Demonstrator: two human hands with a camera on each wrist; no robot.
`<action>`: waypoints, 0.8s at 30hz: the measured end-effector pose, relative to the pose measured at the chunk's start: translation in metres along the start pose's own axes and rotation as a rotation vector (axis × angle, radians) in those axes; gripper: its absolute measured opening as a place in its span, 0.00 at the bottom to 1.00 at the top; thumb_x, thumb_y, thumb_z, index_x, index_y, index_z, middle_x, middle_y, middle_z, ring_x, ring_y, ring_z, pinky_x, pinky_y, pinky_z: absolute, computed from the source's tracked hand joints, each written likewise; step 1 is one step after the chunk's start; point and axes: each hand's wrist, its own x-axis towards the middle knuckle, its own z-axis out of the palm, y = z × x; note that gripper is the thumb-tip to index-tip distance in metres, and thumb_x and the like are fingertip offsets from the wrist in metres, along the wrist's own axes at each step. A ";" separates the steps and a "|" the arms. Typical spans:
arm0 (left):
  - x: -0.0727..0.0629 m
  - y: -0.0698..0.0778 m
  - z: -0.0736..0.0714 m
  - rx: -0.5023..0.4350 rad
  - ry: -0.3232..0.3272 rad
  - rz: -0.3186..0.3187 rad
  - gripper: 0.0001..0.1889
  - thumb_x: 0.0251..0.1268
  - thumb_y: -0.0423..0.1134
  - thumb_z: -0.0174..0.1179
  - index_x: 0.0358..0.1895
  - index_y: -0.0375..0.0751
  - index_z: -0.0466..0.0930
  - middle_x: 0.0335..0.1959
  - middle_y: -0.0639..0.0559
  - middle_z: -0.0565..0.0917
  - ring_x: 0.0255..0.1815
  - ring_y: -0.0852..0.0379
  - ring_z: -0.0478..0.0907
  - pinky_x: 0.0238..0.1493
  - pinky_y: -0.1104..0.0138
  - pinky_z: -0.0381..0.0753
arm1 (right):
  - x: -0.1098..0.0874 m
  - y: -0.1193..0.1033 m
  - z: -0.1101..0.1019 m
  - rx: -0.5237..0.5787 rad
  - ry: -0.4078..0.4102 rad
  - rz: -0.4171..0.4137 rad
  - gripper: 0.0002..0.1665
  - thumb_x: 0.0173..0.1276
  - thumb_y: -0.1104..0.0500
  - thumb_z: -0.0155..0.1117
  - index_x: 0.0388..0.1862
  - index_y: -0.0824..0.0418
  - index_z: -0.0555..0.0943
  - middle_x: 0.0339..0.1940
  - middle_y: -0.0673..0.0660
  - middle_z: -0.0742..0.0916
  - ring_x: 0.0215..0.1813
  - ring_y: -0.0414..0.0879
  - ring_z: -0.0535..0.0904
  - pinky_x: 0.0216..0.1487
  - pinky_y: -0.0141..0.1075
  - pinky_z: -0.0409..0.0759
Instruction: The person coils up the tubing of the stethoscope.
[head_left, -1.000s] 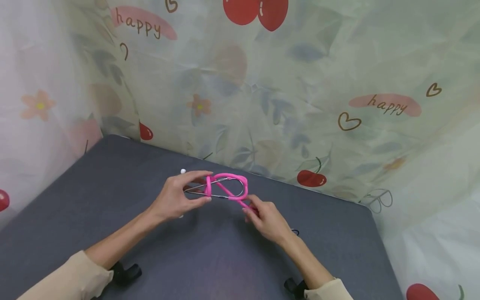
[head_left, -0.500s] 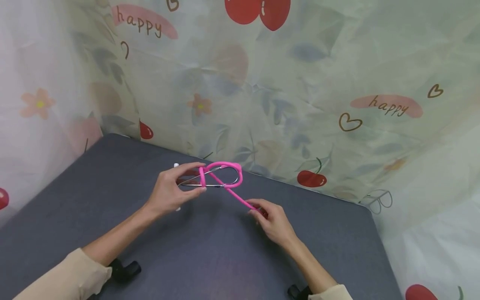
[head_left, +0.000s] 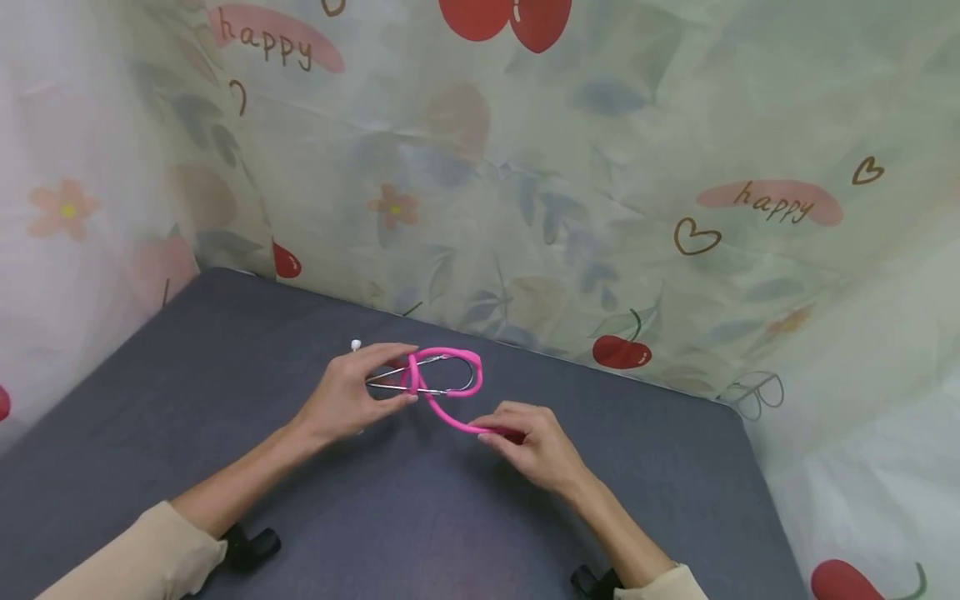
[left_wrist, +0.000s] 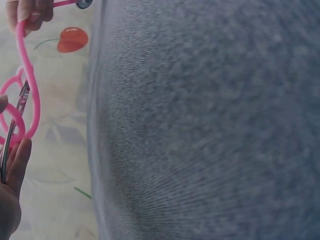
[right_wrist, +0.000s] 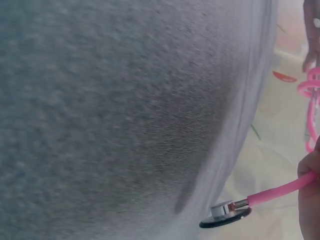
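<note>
A stethoscope [head_left: 480, 372] with pink tubing and metal ear tubes is held folded above the table. My left hand [head_left: 347, 392] grips the folded part between thumb and fingers, where a turn of pink tube wraps round the metal tubes. A white ear tip [head_left: 356, 344] shows behind that hand. My right hand [head_left: 538, 446] pinches the free length of tubing, which curves down from the wrap. Past the right hand, the metal chest piece [right_wrist: 220, 214] with a dark rim hangs at the tube's end in the right wrist view. The head view does not show it.
A dark grey table [head_left: 420, 517] lies beneath both hands. Behind it hangs a printed curtain [head_left: 600, 125] with cherries and flowers, and it continues along both sides. A black wrist mount [head_left: 255, 546] sits under the left forearm.
My left hand rose with the folded stethoscope, then came back down. The right hand shifted slightly right and down. The free tubing, straight half a second ago, now sags in a curve from the wrap.
</note>
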 end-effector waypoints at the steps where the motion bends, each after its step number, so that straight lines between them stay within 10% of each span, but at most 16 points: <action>1: 0.000 0.000 0.001 0.006 -0.004 -0.001 0.34 0.47 0.44 0.80 0.62 0.46 0.80 0.57 0.52 0.82 0.56 0.55 0.81 0.49 0.59 0.83 | 0.001 -0.001 -0.001 0.003 -0.002 -0.010 0.11 0.65 0.63 0.71 0.46 0.54 0.89 0.28 0.50 0.85 0.27 0.37 0.73 0.25 0.29 0.73; 24: -0.012 0.004 0.013 0.020 -0.190 -0.072 0.37 0.43 0.47 0.82 0.62 0.49 0.79 0.54 0.56 0.82 0.49 0.58 0.81 0.48 0.58 0.84 | 0.028 -0.018 -0.006 0.023 -0.036 -0.123 0.10 0.65 0.64 0.70 0.46 0.59 0.89 0.34 0.47 0.86 0.28 0.37 0.72 0.26 0.28 0.73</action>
